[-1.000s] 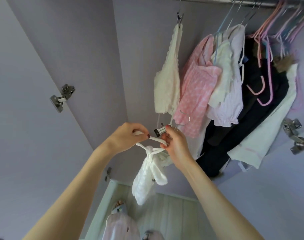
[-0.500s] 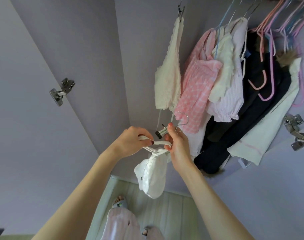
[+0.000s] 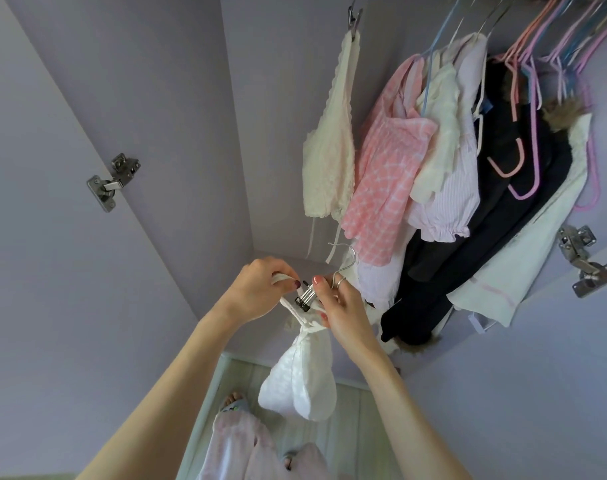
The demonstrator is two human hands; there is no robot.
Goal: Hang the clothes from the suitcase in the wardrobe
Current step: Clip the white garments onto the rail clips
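A small white textured garment (image 3: 300,379) dangles by its straps below both hands, in front of the open wardrobe. My left hand (image 3: 259,292) grips a white strap at the top. My right hand (image 3: 340,311) pinches a metal clip hanger (image 3: 307,299), whose wire hook (image 3: 347,259) sticks up behind the fingers. The clip sits on the straps between the two hands. Higher up, a cream knitted top (image 3: 328,154) hangs from another clip.
More clothes hang to the right: a pink checked top (image 3: 388,178), a pale striped blouse (image 3: 451,188), dark garments (image 3: 485,244). Empty pink hangers (image 3: 527,140) dangle at the top right. Door hinges (image 3: 111,181) sit left and right. My feet show on the floor below.
The view has tilted down a little. The hands have shifted lower and the clip now lies across the straps. The white garment swung and hangs lower.
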